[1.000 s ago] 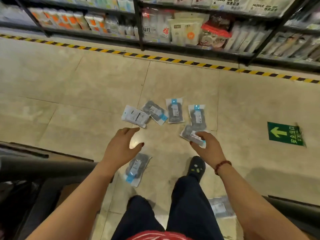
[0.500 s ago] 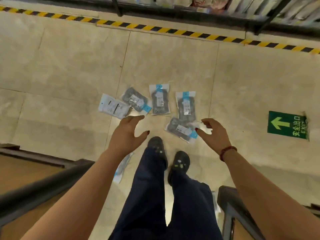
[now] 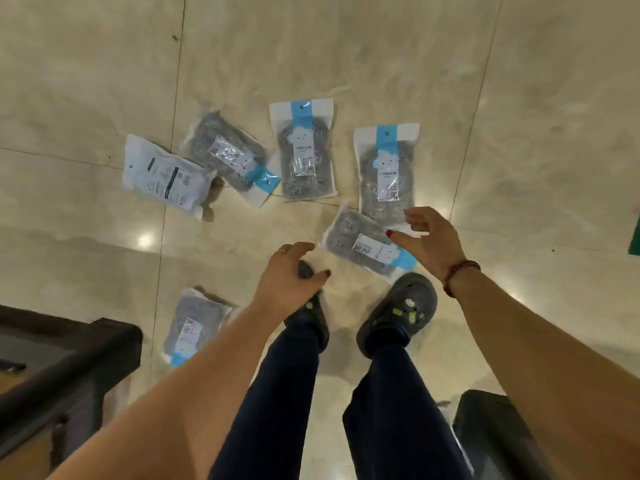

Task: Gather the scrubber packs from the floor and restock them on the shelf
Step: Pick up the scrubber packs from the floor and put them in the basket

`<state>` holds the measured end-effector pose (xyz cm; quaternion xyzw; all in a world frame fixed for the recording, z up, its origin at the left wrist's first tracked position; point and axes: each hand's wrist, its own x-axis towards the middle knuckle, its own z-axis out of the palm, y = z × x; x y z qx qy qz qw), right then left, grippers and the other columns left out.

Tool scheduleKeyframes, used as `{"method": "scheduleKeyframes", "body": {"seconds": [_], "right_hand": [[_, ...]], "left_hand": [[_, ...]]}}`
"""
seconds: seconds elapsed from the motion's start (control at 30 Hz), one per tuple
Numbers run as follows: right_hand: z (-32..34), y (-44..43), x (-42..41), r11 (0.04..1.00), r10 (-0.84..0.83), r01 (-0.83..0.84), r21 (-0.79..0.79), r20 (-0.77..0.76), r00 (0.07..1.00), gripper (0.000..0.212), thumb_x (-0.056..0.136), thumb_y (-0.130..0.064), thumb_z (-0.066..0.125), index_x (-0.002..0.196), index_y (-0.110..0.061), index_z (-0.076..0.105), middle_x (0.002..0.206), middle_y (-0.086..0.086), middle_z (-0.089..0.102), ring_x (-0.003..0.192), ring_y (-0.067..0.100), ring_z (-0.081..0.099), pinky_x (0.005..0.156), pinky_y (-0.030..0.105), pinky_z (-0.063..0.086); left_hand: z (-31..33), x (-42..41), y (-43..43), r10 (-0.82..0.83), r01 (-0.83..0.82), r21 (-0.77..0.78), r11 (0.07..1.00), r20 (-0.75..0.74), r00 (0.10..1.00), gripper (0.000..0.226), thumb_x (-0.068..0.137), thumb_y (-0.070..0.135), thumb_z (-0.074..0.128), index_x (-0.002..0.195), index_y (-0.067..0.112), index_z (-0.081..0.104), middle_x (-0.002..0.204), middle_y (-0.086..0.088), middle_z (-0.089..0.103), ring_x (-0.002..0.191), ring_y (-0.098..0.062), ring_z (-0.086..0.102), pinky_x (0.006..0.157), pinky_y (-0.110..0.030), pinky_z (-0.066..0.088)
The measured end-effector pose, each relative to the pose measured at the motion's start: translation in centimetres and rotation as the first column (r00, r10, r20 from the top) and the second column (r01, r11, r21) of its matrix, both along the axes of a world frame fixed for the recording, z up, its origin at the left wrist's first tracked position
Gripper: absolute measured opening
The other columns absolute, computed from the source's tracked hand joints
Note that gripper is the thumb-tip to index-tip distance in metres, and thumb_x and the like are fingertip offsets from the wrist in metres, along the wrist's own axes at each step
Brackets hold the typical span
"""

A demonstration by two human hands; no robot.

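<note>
Several clear scrubber packs with blue-and-white headers lie on the beige tile floor. One lies face down at the left [image 3: 166,176], a tilted one [image 3: 230,157] is beside it, and two upright ones [image 3: 304,152] [image 3: 386,173] lie further right. A slanted pack [image 3: 360,245] rests just under my right hand [image 3: 427,239], which hovers open above it, fingers spread. My left hand [image 3: 289,277] is open over my left shoe, holding nothing. Another pack [image 3: 194,325] lies near my left forearm.
My two dark clogs [image 3: 398,313] stand just below the packs. A dark shelf frame [image 3: 69,358] juts in at the lower left and another dark unit [image 3: 495,434] at the lower right. A green floor sign edge [image 3: 635,237] shows at the right border.
The view has tilted down and closer to the floor, so the shelves and striped tape are out of sight. Both hands have lowered toward the packs; the right one now hovers over the slanted pack.
</note>
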<state>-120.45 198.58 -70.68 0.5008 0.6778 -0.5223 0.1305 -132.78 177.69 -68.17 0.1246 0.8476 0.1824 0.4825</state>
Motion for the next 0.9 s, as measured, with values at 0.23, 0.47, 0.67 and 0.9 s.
{"method": "scheduleKeyframes", "body": {"seconds": [0.23,0.47,0.67,0.9], "right_hand": [[-15.7,0.9,1.6,0.991,0.12,-0.115,-0.062,0.079,0.99,0.063,0.071,-0.025,0.084,0.126,-0.013,0.055,0.127,0.003,0.057,0.116,0.015,0.051,0.093,0.021,0.038],[-24.1,-0.5,2.7,0.849,0.467,-0.514,0.124,0.279,0.839,0.069,0.065,-0.048,0.082,0.124,-0.021,0.056,0.123,0.007,0.058,0.122,0.027,0.045,0.098,0.035,0.038],[-24.4,-0.6,2.0,0.894,0.435,-0.448,0.009,0.221,0.873,0.049,0.075,-0.039,0.079,0.114,-0.016,0.062,0.109,0.005,0.068,0.102,0.026,0.062,0.088,0.037,0.05],[-18.9,-0.8,-0.1,0.893,-0.15,0.105,-0.437,-0.07,0.986,0.017,0.086,-0.012,0.07,0.102,-0.008,0.069,0.09,0.0,0.076,0.076,0.007,0.072,0.062,0.022,0.057]], "left_hand": [[-17.6,4.3,3.5,0.589,-0.555,-0.206,0.806,0.187,0.786,0.061,0.085,0.037,0.072,0.136,0.013,0.049,0.135,-0.006,0.055,0.122,-0.023,0.053,0.088,-0.026,0.038],[-26.4,6.3,4.8,0.803,-0.792,-0.178,0.585,0.267,0.533,0.048,0.082,0.028,0.076,0.114,0.024,0.04,0.101,0.003,0.052,0.097,-0.018,0.051,0.089,-0.034,0.043],[-25.9,6.9,3.9,0.776,-0.826,-0.062,0.56,0.391,0.496,0.06,0.087,0.022,0.071,0.131,0.034,0.032,0.135,0.001,0.053,0.118,-0.016,0.052,0.094,-0.034,0.04],[-21.8,3.3,5.8,0.724,-0.856,-0.002,0.518,0.534,0.437,0.061,0.085,0.021,0.072,0.139,0.012,0.044,0.12,-0.01,0.067,0.102,-0.021,0.068,0.087,-0.037,0.054]]}}
